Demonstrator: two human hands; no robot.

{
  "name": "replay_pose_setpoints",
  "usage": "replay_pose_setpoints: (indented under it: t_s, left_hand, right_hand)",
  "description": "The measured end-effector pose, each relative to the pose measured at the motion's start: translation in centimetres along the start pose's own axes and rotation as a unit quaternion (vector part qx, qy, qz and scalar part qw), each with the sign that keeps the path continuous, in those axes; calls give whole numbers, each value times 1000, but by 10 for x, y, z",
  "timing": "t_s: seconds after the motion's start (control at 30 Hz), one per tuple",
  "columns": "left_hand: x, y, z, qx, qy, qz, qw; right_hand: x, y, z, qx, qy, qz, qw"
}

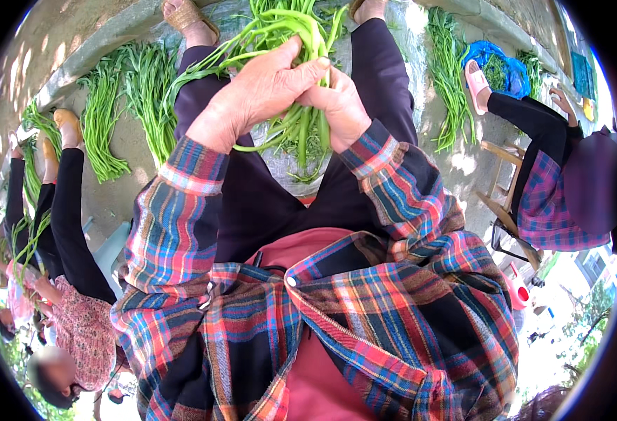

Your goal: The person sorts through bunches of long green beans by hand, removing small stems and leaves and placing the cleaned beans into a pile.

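Observation:
Between my knees I hold a bunch of long green leafy stems, which look like water spinach [308,28]. My left hand [263,88] comes from the left, its thumb and fingers closed on the stems. Just beside it, my right hand [340,105] is wrapped round the same bunch, and the two hands touch. Cut stem ends [305,133] hang below my fingers, while the leafy part spreads above and to the left over my knee. Loose green bits [301,172] lie on a clear plastic sheet [287,184] under the bunch.
Piles of greens lie on the ground to the left [105,119] and right [451,77]. A blue plastic bag [513,74] holds more greens. One person [547,189] sits on a wooden chair [503,203] at right; others [84,330] sit at left. A concrete kerb [105,38] runs along the far side.

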State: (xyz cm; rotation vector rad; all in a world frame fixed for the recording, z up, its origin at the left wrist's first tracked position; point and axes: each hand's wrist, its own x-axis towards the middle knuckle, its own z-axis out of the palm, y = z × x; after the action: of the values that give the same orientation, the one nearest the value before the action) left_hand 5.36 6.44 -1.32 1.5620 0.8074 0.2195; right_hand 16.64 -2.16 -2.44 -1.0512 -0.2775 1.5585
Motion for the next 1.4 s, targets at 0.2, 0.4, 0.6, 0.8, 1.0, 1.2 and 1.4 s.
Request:
replay_pose_setpoints:
  t_s: [0.2, 0.4, 0.6, 0.8, 1.0, 1.2, 1.4]
  left_hand:
    - [-21, 22, 4, 305, 105, 133, 937]
    - [-72, 52, -4, -81, 94, 27, 992]
    - [-142, 42, 0, 29, 208, 164, 964]
    - [-157, 54, 20, 373, 251, 296, 842]
    - [-158, 46, 21, 274, 227, 236, 904]
    - [-164, 49, 31, 289, 245, 266, 886]
    - [-154, 36, 22, 304, 238, 313, 868]
  right_hand:
    - [-28, -3, 5, 40, -18, 22, 999]
    - [-35, -3, -22, 139, -108, 12, 984]
    - [-39, -16, -23, 191, -162, -25, 968]
    - [-41, -19, -25, 213, -100, -31, 971]
    - [-51, -29, -33, 209, -131, -38, 968]
    - [-79, -38, -28, 173, -134, -88, 972]
    - [-76, -41, -27, 181, -153, -119, 964]
